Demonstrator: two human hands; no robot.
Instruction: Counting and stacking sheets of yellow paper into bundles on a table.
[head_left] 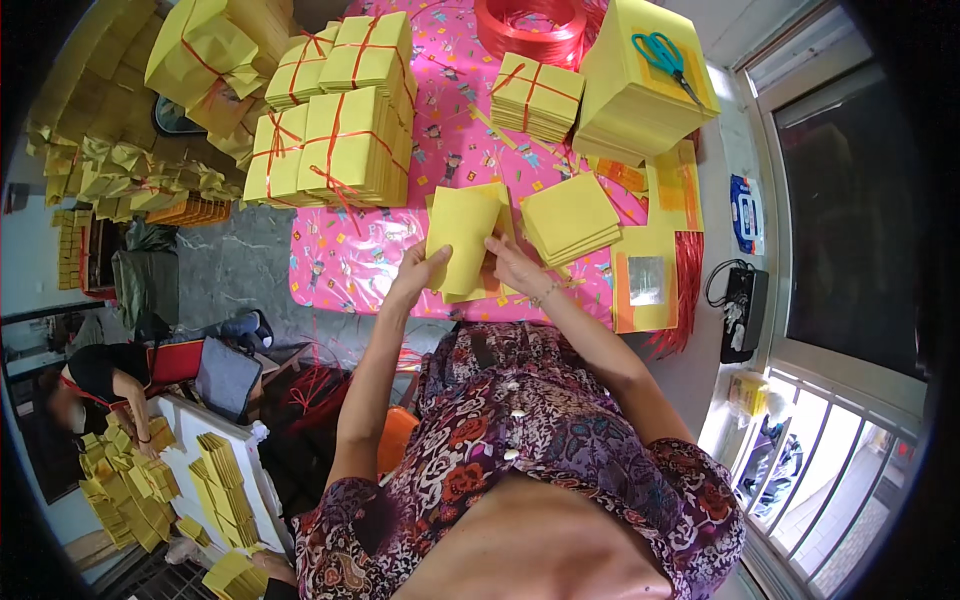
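Note:
At the near edge of the pink table, my left hand (418,268) grips the left side of a small pile of yellow paper sheets (462,235), with its thumb on top. My right hand (515,265) pinches the right edge of these sheets, and the top one bows upward between my hands. More yellow paper lies under them. Just right of my right hand rests a short, slightly fanned stack of yellow sheets (570,215). Fingers below the paper are hidden.
Yellow bundles (350,140) tied with red ribbon stand at the left. A smaller tied bundle (537,97), a red ribbon coil (530,28) and a tall paper stack (635,115) bearing teal scissors (665,60) are farther back. Another person (110,385) handles yellow packets lower left.

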